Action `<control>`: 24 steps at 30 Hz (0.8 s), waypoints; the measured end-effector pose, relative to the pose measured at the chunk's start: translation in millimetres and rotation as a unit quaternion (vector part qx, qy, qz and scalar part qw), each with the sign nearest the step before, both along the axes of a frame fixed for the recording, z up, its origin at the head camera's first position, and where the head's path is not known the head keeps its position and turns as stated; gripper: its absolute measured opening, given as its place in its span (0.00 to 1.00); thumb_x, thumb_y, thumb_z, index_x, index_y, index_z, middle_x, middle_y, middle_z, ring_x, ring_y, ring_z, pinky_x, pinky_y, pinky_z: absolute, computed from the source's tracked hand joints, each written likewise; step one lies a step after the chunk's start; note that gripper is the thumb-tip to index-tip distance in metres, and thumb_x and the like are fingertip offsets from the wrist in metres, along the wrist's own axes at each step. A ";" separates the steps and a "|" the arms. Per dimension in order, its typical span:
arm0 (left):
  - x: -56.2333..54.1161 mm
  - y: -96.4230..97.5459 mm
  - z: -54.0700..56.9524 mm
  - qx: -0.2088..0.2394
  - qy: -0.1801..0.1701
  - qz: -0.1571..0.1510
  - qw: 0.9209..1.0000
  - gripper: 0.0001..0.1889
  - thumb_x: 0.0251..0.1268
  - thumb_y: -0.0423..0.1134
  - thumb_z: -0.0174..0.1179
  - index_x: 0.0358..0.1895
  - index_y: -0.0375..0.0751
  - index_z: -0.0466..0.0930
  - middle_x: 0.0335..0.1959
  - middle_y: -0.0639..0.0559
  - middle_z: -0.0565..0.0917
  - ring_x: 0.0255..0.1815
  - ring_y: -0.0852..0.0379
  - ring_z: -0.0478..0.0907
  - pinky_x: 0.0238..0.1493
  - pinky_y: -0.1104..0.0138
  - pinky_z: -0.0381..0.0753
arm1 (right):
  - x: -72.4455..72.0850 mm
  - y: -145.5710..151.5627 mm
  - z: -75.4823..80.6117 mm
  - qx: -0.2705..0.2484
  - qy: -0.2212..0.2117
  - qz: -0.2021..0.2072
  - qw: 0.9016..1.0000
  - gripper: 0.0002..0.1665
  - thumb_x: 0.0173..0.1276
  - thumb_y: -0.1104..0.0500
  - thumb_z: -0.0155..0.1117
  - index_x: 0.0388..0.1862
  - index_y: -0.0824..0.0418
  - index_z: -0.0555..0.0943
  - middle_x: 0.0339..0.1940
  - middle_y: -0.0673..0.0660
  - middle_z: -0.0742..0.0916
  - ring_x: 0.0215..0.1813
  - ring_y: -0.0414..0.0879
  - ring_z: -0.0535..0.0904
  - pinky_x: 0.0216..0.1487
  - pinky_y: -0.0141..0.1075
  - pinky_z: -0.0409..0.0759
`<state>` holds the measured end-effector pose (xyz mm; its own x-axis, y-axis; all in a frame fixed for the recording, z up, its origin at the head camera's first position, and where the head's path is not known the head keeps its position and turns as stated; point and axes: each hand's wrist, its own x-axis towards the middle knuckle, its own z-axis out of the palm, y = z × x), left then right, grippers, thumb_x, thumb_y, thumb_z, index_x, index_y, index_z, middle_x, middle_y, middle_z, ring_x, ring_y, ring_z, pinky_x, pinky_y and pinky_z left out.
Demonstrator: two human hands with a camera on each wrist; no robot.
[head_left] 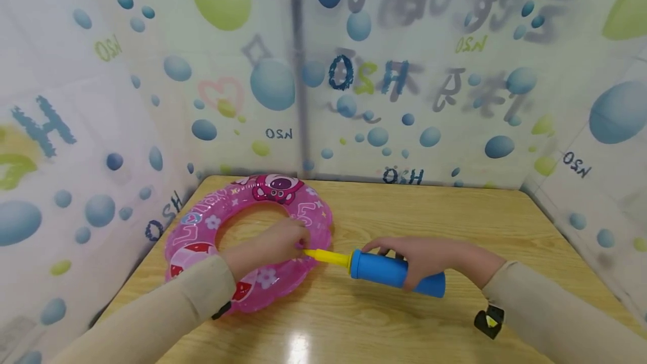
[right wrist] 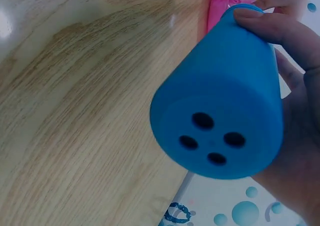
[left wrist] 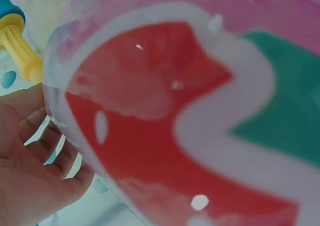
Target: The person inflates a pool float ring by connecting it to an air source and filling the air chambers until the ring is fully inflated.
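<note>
A pink inflated swim ring (head_left: 182,237) printed with a bear, flowers and strawberries lies on the left of the table. My left hand (head_left: 280,240) is over its right side, with fingers curled at the ring where the pump's yellow nozzle (head_left: 328,256) meets it. In the left wrist view the thumb lies near the nozzle and the fingers go behind the ring; the exact contact is hidden. My right hand (head_left: 427,260) grips the blue barrel of a hand pump (head_left: 376,269), held nearly level above the table. Holes in the pump's end (right wrist: 215,156) face the right wrist camera.
The wood-grain table (head_left: 429,212) is bordered at the back and sides by white sheeting (head_left: 323,122) with blue and green bubble prints. A black band with a yellow-marked piece (head_left: 489,322) hangs at the right wrist.
</note>
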<state>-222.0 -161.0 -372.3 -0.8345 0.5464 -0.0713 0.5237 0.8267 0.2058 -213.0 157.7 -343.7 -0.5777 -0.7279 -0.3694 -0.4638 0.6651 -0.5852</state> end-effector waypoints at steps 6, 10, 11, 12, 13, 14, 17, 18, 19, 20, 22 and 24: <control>1.0 3.2 0.4 0.008 -0.003 0.014 1.000 0.07 0.55 0.37 0.73 0.33 0.49 0.84 0.33 0.59 0.77 0.37 0.58 0.71 0.48 0.64 0.76 | -3.8 -8.6 0.8 0.015 -0.007 0.014 1.000 0.56 0.54 0.59 0.77 0.75 0.35 0.56 0.63 0.51 0.72 0.58 0.52 0.71 0.55 0.51 0.75; 2.6 3.0 -0.6 0.026 -0.005 0.037 0.999 0.09 0.53 0.37 0.74 0.35 0.50 0.83 0.37 0.55 0.77 0.42 0.55 0.72 0.50 0.61 0.77 | -3.6 -14.4 2.2 0.037 -0.012 0.024 0.999 0.53 0.54 0.59 0.77 0.73 0.31 0.60 0.61 0.48 0.72 0.57 0.49 0.70 0.53 0.47 0.76; 3.2 2.9 -0.8 0.035 -0.011 0.051 0.998 0.10 0.53 0.37 0.74 0.36 0.50 0.83 0.40 0.53 0.77 0.44 0.53 0.72 0.51 0.60 0.77 | -3.5 -15.2 2.3 0.041 -0.015 0.021 0.999 0.53 0.54 0.59 0.77 0.72 0.30 0.60 0.61 0.47 0.72 0.57 0.48 0.70 0.53 0.46 0.76; 3.7 2.6 -1.3 0.044 -0.015 0.066 0.997 0.12 0.52 0.37 0.75 0.37 0.50 0.82 0.43 0.51 0.76 0.47 0.51 0.72 0.53 0.58 0.77 | -3.2 -15.8 2.4 0.044 -0.017 0.019 0.999 0.53 0.53 0.59 0.77 0.71 0.29 0.61 0.61 0.46 0.72 0.57 0.48 0.70 0.53 0.46 0.76; 4.0 2.4 -1.9 0.052 -0.021 0.082 0.995 0.13 0.51 0.37 0.75 0.39 0.51 0.82 0.47 0.49 0.75 0.50 0.49 0.71 0.54 0.57 0.78 | -2.7 -16.4 2.9 0.047 -0.019 0.017 0.999 0.53 0.53 0.59 0.78 0.71 0.29 0.61 0.61 0.46 0.72 0.57 0.48 0.70 0.53 0.46 0.76; 4.0 2.1 -2.7 0.058 -0.027 0.096 0.993 0.15 0.51 0.38 0.76 0.40 0.52 0.81 0.50 0.47 0.74 0.53 0.48 0.70 0.55 0.55 0.78 | -2.3 -16.8 3.3 0.048 -0.022 0.015 0.998 0.53 0.53 0.59 0.78 0.71 0.29 0.61 0.60 0.46 0.72 0.57 0.48 0.70 0.53 0.46 0.76; 4.8 0.5 -3.3 0.068 -0.044 0.118 0.990 0.18 0.51 0.39 0.76 0.44 0.54 0.79 0.58 0.42 0.71 0.59 0.42 0.67 0.56 0.51 0.77 | -0.7 -17.4 4.4 0.051 -0.025 0.013 0.998 0.53 0.52 0.58 0.79 0.70 0.28 0.62 0.60 0.46 0.72 0.57 0.47 0.70 0.53 0.46 0.76; 4.8 -0.2 -3.5 0.066 -0.049 0.119 0.990 0.19 0.51 0.39 0.76 0.45 0.54 0.79 0.60 0.41 0.70 0.60 0.42 0.68 0.56 0.50 0.77 | -0.1 -17.5 4.8 0.052 -0.022 0.015 0.998 0.53 0.52 0.58 0.79 0.70 0.28 0.62 0.60 0.46 0.73 0.57 0.47 0.70 0.53 0.46 0.76; 4.8 -1.1 -3.5 0.066 -0.055 0.115 0.990 0.20 0.51 0.39 0.76 0.46 0.54 0.79 0.60 0.40 0.70 0.60 0.42 0.68 0.55 0.50 0.77 | 0.5 -17.6 5.2 0.053 -0.021 0.015 0.998 0.53 0.52 0.58 0.79 0.69 0.27 0.62 0.60 0.46 0.73 0.57 0.47 0.70 0.53 0.47 0.76; 4.8 -2.0 -2.9 0.066 -0.063 0.110 0.990 0.20 0.51 0.39 0.75 0.47 0.54 0.78 0.61 0.40 0.70 0.60 0.42 0.68 0.55 0.50 0.77 | 1.0 -17.8 5.5 0.054 -0.019 0.016 0.998 0.53 0.52 0.58 0.79 0.69 0.26 0.62 0.60 0.45 0.73 0.58 0.47 0.70 0.53 0.47 0.76; 4.8 -3.6 -2.2 0.066 -0.080 0.101 0.989 0.21 0.52 0.39 0.75 0.48 0.55 0.78 0.61 0.41 0.70 0.58 0.43 0.70 0.55 0.52 0.78 | 2.4 -18.1 6.5 0.056 -0.014 0.017 0.998 0.52 0.52 0.58 0.80 0.68 0.25 0.62 0.60 0.45 0.73 0.58 0.48 0.70 0.53 0.47 0.77; 4.2 -4.8 -1.3 0.074 -0.094 0.087 0.989 0.20 0.52 0.38 0.75 0.48 0.55 0.79 0.62 0.42 0.70 0.58 0.44 0.71 0.55 0.52 0.78 | 3.7 -17.9 6.9 0.058 -0.008 0.019 0.998 0.52 0.52 0.57 0.80 0.67 0.24 0.62 0.60 0.44 0.73 0.59 0.48 0.70 0.53 0.48 0.78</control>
<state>-217.9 -165.8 -373.6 -0.8962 0.4124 -0.1638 0.3177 0.8541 0.4117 -209.4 139.8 -336.8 -0.5441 -0.7007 -0.4614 -0.4817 0.7112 -0.5120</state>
